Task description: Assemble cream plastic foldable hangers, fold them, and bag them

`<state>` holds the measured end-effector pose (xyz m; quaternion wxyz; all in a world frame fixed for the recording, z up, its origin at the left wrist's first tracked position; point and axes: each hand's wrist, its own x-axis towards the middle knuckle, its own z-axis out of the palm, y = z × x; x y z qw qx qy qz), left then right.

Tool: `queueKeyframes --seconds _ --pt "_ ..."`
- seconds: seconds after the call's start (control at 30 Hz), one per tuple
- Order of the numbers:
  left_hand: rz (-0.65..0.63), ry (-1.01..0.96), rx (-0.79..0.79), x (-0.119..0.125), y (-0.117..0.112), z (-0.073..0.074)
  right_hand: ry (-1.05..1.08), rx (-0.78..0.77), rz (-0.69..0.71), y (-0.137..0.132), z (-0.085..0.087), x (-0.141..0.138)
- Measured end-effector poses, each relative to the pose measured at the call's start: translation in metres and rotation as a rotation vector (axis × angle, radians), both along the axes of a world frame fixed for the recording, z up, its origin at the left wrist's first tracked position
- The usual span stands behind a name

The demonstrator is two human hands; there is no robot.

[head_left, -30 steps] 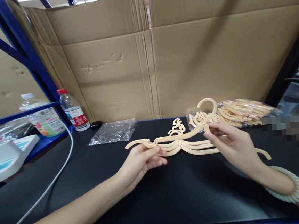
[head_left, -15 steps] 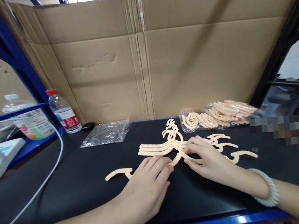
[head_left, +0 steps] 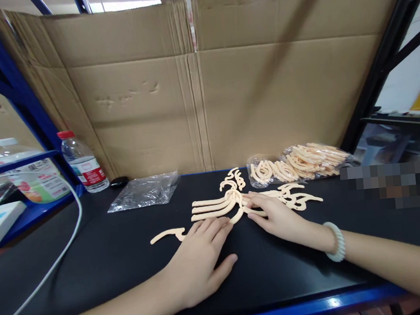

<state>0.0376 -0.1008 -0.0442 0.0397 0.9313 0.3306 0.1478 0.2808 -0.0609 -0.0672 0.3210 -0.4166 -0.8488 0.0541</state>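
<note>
A cream plastic folding clothes hanger [head_left: 238, 217] lies nearest me on the black table, its arms spread to both sides. My left hand [head_left: 200, 261] rests flat over its left arm, fingers on the plastic and thumb stretched apart. Behind my fingertips a curved end piece [head_left: 167, 233] pokes out to the left. My right hand [head_left: 279, 217] has its fingers and thumb closed around the hanger's right arm, near the middle joint. Just behind lie several more such hangers [head_left: 210, 209], lined up closely, their hooks [head_left: 232, 179] pointing to the cardboard. My right hand hides part of their right arms.
A clear bag of cream hanger parts [head_left: 306, 163] lies at the back right. An empty clear plastic bag [head_left: 145, 191], a black mouse-like object [head_left: 119, 182] and a red-capped water bottle [head_left: 84, 163] are at the back left. A white cable [head_left: 65, 248] crosses the left side.
My right hand and the near hanger have moved up against the other hangers. My left thumb has spread away from the hanger's arm. The camera view has shifted slightly.
</note>
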Motion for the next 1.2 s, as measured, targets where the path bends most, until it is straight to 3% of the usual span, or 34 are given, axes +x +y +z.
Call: queueKeyframes --seconds 0.23,0.6,0.8,0.97,1.2 --pt "-0.007 -0.069 0.009 -0.002 0.018 -0.004 0.018 0.007 -0.031 0.017 0.0 -0.002" --pt "-0.014 -0.097 0.014 -0.004 0.01 -0.004 0.058 0.089 -0.05 0.007 0.002 0.003" --pt "-0.076 -0.147 0.05 -0.005 0.009 -0.003 -0.125 0.182 -0.109 0.052 0.022 0.014" --pt "-0.314 -0.055 0.025 -0.005 0.004 0.006 -0.306 0.144 -0.015 0.096 0.037 0.014" --pt "-0.395 -0.027 0.036 -0.005 0.001 0.009 -0.494 0.096 0.039 0.113 0.042 0.005"
